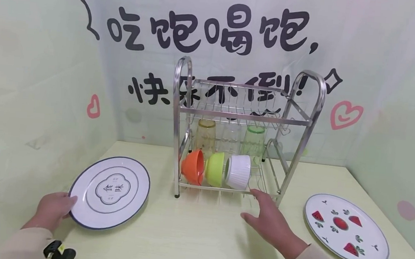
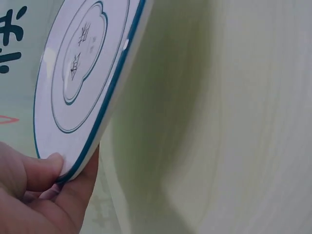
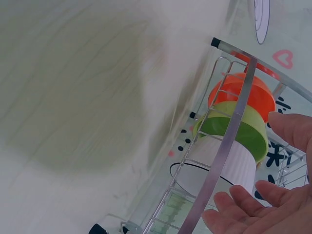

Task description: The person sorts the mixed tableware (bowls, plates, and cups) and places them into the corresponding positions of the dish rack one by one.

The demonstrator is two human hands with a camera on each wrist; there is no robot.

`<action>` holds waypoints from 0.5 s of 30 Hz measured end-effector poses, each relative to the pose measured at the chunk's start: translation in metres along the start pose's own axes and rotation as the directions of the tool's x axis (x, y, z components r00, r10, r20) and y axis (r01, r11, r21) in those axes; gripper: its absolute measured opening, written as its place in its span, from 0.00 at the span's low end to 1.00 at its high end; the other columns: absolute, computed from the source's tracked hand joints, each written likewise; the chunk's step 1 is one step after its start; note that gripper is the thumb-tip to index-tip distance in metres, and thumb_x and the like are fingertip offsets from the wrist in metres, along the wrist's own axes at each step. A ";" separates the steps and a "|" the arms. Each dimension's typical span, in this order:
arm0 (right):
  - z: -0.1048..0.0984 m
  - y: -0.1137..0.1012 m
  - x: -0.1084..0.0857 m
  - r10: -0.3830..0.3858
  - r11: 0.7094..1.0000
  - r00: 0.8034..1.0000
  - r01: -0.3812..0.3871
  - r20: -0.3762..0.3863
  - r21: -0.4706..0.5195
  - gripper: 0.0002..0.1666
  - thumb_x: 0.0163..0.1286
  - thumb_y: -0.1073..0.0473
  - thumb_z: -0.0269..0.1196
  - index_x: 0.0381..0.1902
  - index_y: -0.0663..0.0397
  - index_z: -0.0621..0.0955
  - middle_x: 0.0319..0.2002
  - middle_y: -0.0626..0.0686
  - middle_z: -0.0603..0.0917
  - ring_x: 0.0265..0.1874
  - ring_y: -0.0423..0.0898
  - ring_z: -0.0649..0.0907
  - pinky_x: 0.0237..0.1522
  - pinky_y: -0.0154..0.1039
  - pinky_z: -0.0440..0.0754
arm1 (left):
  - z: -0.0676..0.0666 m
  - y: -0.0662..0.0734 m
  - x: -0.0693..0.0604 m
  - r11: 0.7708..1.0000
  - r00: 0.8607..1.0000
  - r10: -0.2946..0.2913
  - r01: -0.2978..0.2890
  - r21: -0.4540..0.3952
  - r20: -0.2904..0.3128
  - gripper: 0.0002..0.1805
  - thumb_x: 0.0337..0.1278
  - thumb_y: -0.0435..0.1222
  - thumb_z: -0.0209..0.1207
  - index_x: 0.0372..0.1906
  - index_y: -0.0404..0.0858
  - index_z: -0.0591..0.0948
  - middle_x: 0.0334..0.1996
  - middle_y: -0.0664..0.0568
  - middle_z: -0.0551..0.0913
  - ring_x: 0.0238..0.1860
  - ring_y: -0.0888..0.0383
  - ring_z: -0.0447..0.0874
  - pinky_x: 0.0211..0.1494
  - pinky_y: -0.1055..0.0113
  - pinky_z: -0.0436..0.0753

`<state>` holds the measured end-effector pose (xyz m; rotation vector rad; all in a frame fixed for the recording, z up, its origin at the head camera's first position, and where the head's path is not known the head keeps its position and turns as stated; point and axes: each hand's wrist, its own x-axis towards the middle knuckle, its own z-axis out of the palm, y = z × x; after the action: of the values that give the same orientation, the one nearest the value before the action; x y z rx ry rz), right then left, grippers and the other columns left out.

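My left hand point(image 1: 53, 209) pinches the left rim of a white plate point(image 1: 137, 181) with a blue edge and printed characters, thumb on top and fingers beneath. In the left wrist view the plate point(image 2: 48, 122) is tilted and held above the table. My right hand point(image 1: 273, 226) has its thumb spread from its fingers and holds nothing. Its fingertips are by the lower front bar of the metal dish rack point(image 1: 245, 117), near a white bowl point(image 1: 238, 172); contact cannot be told. Beside that bowl, a green bowl point(image 1: 214, 169) and an orange bowl point(image 1: 191, 169) stand on their sides.
Behind the bowls stand a yellowish glass point(image 1: 205, 139), a clear glass point(image 1: 230, 139) and a green glass point(image 1: 254, 143). A white plate with watermelon pictures point(image 1: 371, 236) lies at the right of the table point(image 1: 184, 241). Printed cloth walls point(image 1: 34, 103) enclose the back and sides.
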<state>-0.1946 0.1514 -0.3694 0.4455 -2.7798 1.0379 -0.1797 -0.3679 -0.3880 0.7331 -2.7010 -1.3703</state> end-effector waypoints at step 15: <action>0.000 -0.004 0.002 -0.018 1.000 0.999 0.019 -0.036 0.025 0.38 0.58 0.62 0.70 0.63 0.70 0.68 0.59 0.65 0.74 0.58 0.61 0.74 0.60 0.57 0.71 | 0.017 0.043 -0.012 0.995 0.992 0.055 -0.064 -0.077 -0.116 0.28 0.74 0.39 0.42 0.65 0.19 0.62 0.57 0.25 0.68 0.51 0.38 0.67 0.50 0.50 0.74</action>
<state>-0.1954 0.1486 -0.3665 0.4509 -2.7294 1.0674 -0.1900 -0.3284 -0.3639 0.6958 -2.5438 -1.3704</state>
